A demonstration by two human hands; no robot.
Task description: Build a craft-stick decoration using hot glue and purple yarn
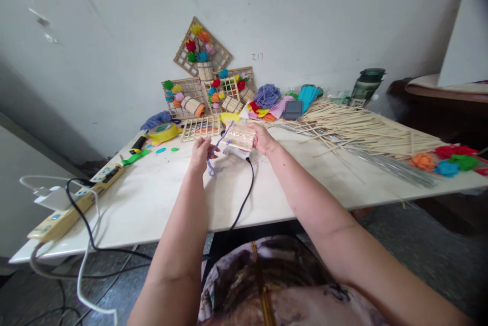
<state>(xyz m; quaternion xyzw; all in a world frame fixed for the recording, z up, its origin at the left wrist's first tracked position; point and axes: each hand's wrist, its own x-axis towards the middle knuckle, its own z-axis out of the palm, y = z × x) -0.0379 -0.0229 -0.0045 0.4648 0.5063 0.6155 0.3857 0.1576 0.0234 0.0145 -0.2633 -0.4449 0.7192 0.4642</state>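
My right hand point(263, 139) is closed on the right edge of a small panel of pale wooden sticks point(241, 136), held tilted above the table. A strand of purple yarn point(220, 142) runs down from the panel's left side, its loose end hanging by my left hand point(203, 153). The fingers of my left hand are curled and pinch at this yarn; the fingertips are partly hidden. Below the panel, mostly covered by it, lies a white tool point(239, 153) with a black cord point(250, 183) trailing to the table's front edge.
Stick lattices with felt flowers point(203, 43) lean against the wall. Loose sticks point(343, 125) and clear plastic sleeves point(392, 166) spread to the right. Yellow tape point(164, 132), a black-and-yellow cutter point(138, 144) and a power strip point(57, 221) with cables are leftward. A dark bottle point(366, 88) stands behind.
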